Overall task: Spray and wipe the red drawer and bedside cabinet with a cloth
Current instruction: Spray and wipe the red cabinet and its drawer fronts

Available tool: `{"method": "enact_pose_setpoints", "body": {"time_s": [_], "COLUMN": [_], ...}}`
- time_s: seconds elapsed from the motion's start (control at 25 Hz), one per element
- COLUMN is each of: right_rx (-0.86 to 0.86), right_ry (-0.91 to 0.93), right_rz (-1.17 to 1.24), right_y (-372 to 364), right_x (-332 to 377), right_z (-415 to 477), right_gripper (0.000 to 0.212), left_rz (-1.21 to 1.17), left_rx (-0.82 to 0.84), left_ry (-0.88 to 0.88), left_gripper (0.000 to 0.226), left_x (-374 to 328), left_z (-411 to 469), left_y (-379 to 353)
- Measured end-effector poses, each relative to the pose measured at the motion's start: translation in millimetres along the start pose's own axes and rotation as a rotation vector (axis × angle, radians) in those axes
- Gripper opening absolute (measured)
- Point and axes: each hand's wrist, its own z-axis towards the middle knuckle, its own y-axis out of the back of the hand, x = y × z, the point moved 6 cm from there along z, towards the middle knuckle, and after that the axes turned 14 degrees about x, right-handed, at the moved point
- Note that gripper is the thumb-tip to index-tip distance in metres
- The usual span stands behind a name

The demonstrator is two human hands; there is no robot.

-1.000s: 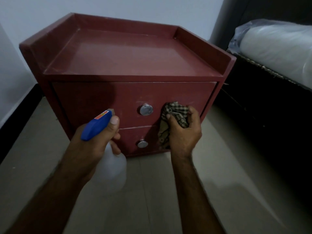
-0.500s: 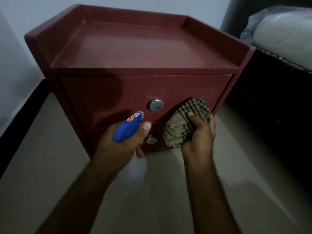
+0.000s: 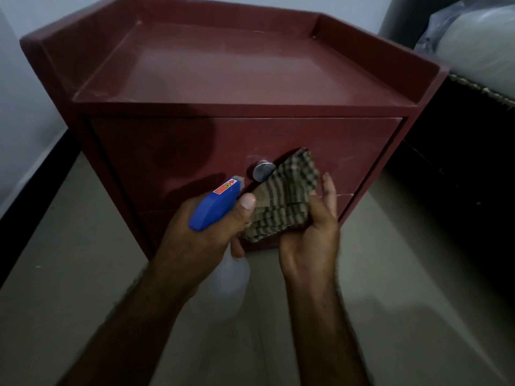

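A red bedside cabinet (image 3: 237, 73) with a raised rim stands on the floor before me. Its upper red drawer (image 3: 172, 151) is closed and has a round metal knob (image 3: 262, 169). My left hand (image 3: 200, 240) grips a spray bottle with a blue head (image 3: 216, 203) and a white body (image 3: 230, 285), nozzle pointing at the drawer front. My right hand (image 3: 309, 235) holds a folded checked cloth (image 3: 284, 201) just in front of the drawer, right of the knob. The lower drawer is mostly hidden behind my hands.
A bed with a plastic-wrapped mattress (image 3: 479, 43) and a dark frame (image 3: 459, 168) stands close on the right. A white wall with a dark skirting (image 3: 30, 196) runs along the left. Pale floor tiles (image 3: 69, 260) lie around the cabinet.
My view has moved closer to the cabinet. My two hands have come together, and the cloth now lies flatter in my right hand, next to the bottle's nozzle.
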Motion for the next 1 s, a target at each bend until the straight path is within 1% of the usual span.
{"method": "enact_pose_setpoints", "body": {"time_s": [0.08,0.2,0.32,0.36,0.44,0.52,0.6,0.64,0.76,0.84,0.88,0.92,1.0], "right_rx": [0.057,0.056,0.034,0.042,0.051,0.04,0.0,-0.027,-0.089,-0.15,-0.173,-0.183,-0.155], "right_ry": [0.085,0.252,0.42,0.46,0.514,0.556,0.546,0.496,0.28,0.207,0.187,0.181,0.228], "right_rz": [-0.184,-0.497,-0.956,-1.075,-1.194,-1.217,-1.143,-1.048,-0.655,-0.49,-0.427,-0.414,-0.542], "right_y": [-8.4,-16.9,-24.2,-28.2,-35.9,-42.5,-43.1,-40.6,-30.4,-21.8,-20.4,-20.6,-24.0], "right_x": [0.0,0.5,5.9,7.1,6.9,5.8,5.3,5.6,5.0,2.4,0.5,-0.6,0.7], "right_z": [0.0,-2.3,2.1,5.0,10.3,12.3,12.9,14.1,23.1,26.1,26.2,25.4,21.6], "right_gripper": [0.056,0.075,0.092,0.096,0.1,0.097,0.09,0.086,0.072,0.066,0.062,0.061,0.065], "left_rz": [-0.017,0.019,0.069,0.07,0.063,0.064,0.064,0.065,0.075,0.063,0.069,0.079,0.083], "left_rx": [0.005,0.015,0.009,0.004,0.002,0.0,-0.005,-0.009,-0.039,-0.059,-0.066,-0.071,-0.069], "left_ry": [-0.025,-0.068,-0.069,-0.059,-0.049,-0.041,-0.034,-0.034,-0.037,-0.026,-0.025,-0.021,-0.014], "left_gripper": [0.038,0.023,0.031,0.03,0.025,0.027,0.03,0.03,0.027,0.022,0.027,0.035,0.043], "left_x": [-5.6,-14.0,-16.6,-17.3,-19.8,-21.6,-23.7,-26.5,-32.0,-33.1,-32.3,-31.8,-34.2], "left_z": [-0.4,-2.9,-6.1,-7.0,-9.3,-11.4,-13.7,-14.8,-18.2,-19.5,-19.7,-20.1,-20.3], "left_y": [0.6,2.9,5.8,6.9,8.7,10.8,13.2,14.2,19.3,22.1,23.1,24.2,24.0]}}
